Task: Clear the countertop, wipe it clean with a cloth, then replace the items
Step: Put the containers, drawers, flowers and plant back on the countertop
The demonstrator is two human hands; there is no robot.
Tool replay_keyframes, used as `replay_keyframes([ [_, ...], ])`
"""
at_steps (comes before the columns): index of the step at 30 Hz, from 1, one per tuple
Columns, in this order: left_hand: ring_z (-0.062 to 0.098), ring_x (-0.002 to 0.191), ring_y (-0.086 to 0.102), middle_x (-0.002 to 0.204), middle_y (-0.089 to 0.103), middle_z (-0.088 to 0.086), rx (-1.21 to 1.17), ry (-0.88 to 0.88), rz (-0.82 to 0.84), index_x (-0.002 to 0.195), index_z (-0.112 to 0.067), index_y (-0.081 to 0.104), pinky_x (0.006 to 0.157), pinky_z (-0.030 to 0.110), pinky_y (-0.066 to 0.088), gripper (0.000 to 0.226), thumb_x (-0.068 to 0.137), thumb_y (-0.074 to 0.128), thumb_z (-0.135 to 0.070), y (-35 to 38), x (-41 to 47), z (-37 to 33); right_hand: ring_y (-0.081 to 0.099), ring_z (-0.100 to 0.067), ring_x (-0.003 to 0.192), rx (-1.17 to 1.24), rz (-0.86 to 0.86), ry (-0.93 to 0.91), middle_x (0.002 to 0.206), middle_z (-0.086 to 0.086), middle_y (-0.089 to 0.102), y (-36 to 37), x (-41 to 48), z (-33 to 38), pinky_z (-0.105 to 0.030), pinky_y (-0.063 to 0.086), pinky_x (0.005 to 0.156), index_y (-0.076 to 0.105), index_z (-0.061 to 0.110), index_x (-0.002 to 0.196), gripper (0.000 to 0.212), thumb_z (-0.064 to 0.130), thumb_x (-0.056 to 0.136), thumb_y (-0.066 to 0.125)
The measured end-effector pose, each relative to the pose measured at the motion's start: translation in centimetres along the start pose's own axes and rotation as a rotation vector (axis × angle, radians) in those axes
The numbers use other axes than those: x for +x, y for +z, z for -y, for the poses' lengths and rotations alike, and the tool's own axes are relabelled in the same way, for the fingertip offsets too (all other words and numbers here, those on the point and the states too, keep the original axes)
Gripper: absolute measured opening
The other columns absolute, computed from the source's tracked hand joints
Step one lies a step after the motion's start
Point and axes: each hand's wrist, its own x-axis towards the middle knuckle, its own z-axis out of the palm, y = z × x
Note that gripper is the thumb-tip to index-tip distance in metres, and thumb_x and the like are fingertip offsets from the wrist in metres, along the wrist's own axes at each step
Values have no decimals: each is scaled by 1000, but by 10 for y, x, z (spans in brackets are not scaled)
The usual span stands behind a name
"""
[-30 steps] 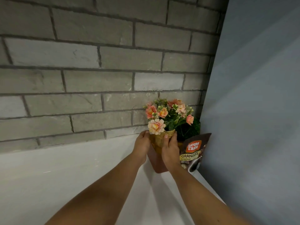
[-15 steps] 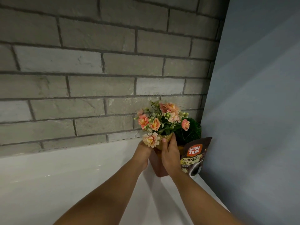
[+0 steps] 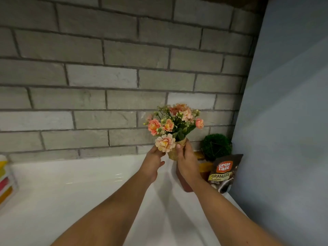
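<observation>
the small terracotta-coloured flower pot (image 3: 173,155), twine-wrapped at the rim and filled with peach and pink blooms, is at the back right of the white countertop (image 3: 79,192), near the grey brick wall (image 3: 106,77). the right hand (image 3: 187,164) wraps its right side, thumb laid over the twine. the left hand (image 3: 152,164) sits at its left side with the fingers hidden behind a bloom, so i cannot tell whether it grips or only steadies. whether the base is clear of the surface is also unclear.

it looks light but top-heavy, the spray being wider than the pot. the petals and thin stems seem soft and easy to crush, so the hold belongs low on the pot body, where the twine should give grip.

the right corner is crowded. a brown coffee granules pouch (image 3: 224,173) leans just beside the pot against the blue-grey side panel (image 3: 284,121), with a green moss ball (image 3: 216,146) behind it. open room lies toward the front edge and leftward, short of a striped coloured stack (image 3: 4,180) at the far left edge.
</observation>
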Motion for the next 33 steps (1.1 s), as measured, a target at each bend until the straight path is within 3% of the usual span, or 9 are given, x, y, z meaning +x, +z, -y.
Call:
replay_keyframes([
  [3, 14, 119, 50, 127, 55, -6, -1, 8, -48, 132, -29, 46, 103, 41, 39, 35, 97, 46, -29, -23, -16, -10, 53, -20, 117, 0, 46, -3, 130, -3, 54, 21, -9, 16, -38, 47, 96, 35, 23, 141, 45, 38, 99, 36],
  [9, 5, 111, 54, 125, 58, -11, 20, 38, -120, 131, -32, 48, 96, 39, 44, 36, 95, 48, -36, -89, -63, -29, 54, -22, 115, 86, 123, -45, 128, -7, 55, 74, -46, 64, -30, 45, 93, 39, 16, 138, 42, 31, 99, 37],
  [14, 8, 109, 56, 117, 59, -13, 12, 51, -230, 128, -33, 47, 93, 37, 44, 31, 97, 44, -30, -158, -113, -48, 54, -18, 113, 168, 202, -95, 125, -3, 57, 126, -89, 116, -23, 43, 87, 42, 17, 135, 38, 29, 99, 37],
  [18, 16, 113, 54, 124, 57, -5, 38, 29, -341, 132, -25, 45, 89, 35, 46, 33, 100, 39, -23, -220, -154, -60, 54, -17, 111, 199, 275, -71, 125, -1, 57, 168, -128, 162, -23, 40, 83, 42, 19, 135, 38, 31, 100, 36],
  [22, 19, 115, 50, 123, 57, -1, 55, 41, -434, 122, -24, 48, 91, 37, 44, 24, 100, 39, -26, -281, -202, -71, 51, -11, 101, 233, 328, -80, 116, 4, 56, 210, -170, 212, -22, 39, 80, 45, 20, 132, 36, 32, 100, 35],
  [25, 18, 113, 50, 119, 57, 0, 80, 54, -469, 118, -21, 50, 87, 36, 44, 22, 99, 42, -29, -325, -239, -79, 56, -18, 103, 229, 344, -58, 115, -1, 60, 243, -202, 244, -25, 40, 78, 49, 19, 127, 34, 33, 100, 34],
  [29, 12, 99, 53, 115, 55, 3, 84, 60, -511, 118, -19, 47, 76, 29, 46, 22, 97, 48, -27, -382, -291, -90, 58, -22, 104, 268, 402, 9, 111, -4, 62, 290, -244, 283, -30, 46, 85, 52, 17, 123, 32, 32, 100, 36],
  [33, 15, 101, 54, 118, 55, 8, 50, 88, -532, 112, -16, 49, 85, 36, 45, 18, 95, 51, -22, -435, -326, -99, 58, -23, 106, 290, 454, 36, 115, -5, 62, 333, -277, 311, -37, 47, 92, 51, 17, 125, 34, 35, 100, 35],
])
